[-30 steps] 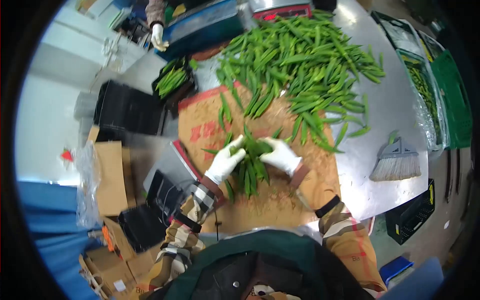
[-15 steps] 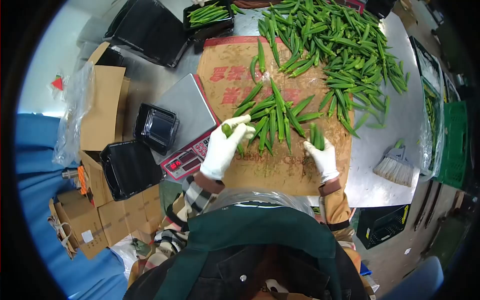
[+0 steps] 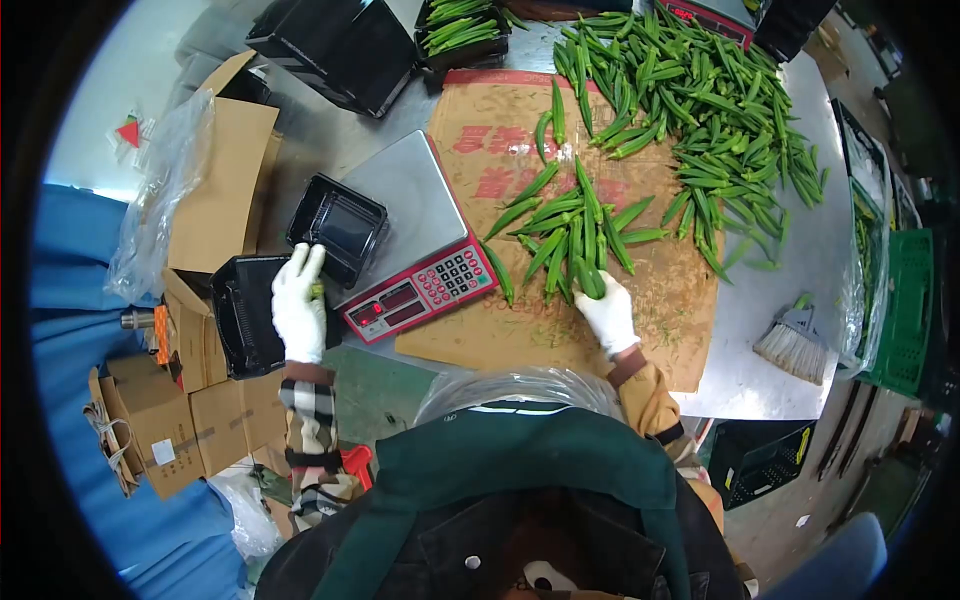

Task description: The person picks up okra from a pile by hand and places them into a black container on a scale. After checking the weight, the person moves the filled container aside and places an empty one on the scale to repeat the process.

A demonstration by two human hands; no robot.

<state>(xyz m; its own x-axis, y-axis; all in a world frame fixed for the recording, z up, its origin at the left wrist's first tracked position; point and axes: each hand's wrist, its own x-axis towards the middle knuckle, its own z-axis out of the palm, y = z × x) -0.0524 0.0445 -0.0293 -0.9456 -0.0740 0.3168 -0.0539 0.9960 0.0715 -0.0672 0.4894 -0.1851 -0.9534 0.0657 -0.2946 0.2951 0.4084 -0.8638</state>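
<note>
My left hand (image 3: 300, 305), in a white glove, is at the near left edge of a black plastic tray (image 3: 345, 225) that rests on the scale (image 3: 400, 200). Something small and green shows at its palm; its fingers look pressed together around what I cannot fully make out. My gloved right hand (image 3: 607, 312) is closed on okra (image 3: 590, 280) at the near end of a small okra pile (image 3: 575, 225) on the cardboard sheet (image 3: 480, 345).
A large okra heap (image 3: 690, 110) covers the back right. Stacked black trays (image 3: 250, 315) stand left of the scale, a filled okra tray (image 3: 462, 30) at the back. A small brush (image 3: 793, 343) lies right, beside green crates (image 3: 903, 300).
My left hand has moved left from the cardboard to the black tray. My right hand has shifted left to the small okra pile. The whole view has shifted somewhat.
</note>
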